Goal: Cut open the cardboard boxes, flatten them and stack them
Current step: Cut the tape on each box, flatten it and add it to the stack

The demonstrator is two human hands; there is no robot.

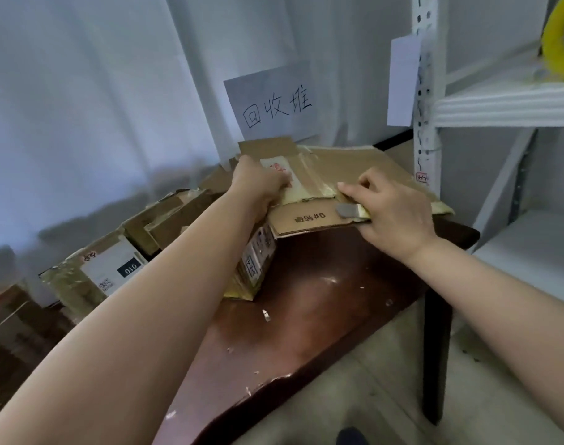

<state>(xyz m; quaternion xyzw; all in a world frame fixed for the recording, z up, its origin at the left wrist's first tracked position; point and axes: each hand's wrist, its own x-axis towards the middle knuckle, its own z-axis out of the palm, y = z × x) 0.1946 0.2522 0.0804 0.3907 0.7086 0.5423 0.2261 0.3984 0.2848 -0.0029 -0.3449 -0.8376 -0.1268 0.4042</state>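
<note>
Cardboard, brown and patched with yellowish tape, is seen at the centre of the frame: a flattened box (332, 175) is laid across the far end of a dark wooden table (306, 303). Its near flap, printed with "#6", overhangs a smaller labelled box (255, 261) standing under its left edge. The flattened box is pressed down near its left side by the left hand (258, 184), whose fingers are curled onto a white label; whether anything is pinched there cannot be told. At the box's near right edge the right hand (393, 210) is closed around a small grey cutter (348, 211), whose tip is shown lying on the flap just left of the thumb.

Further taped boxes (113, 264) are crowded along the left of the frame, one bearing a label marked "010". A paper sign (271, 104) with handwritten characters is fixed to the pale wall above the flattened box. A white metal shelf unit (435, 107) is seen at the right, with a yellow tape roll (560, 40) on its upper shelf in the top right corner. Small white scraps are scattered on the tabletop.
</note>
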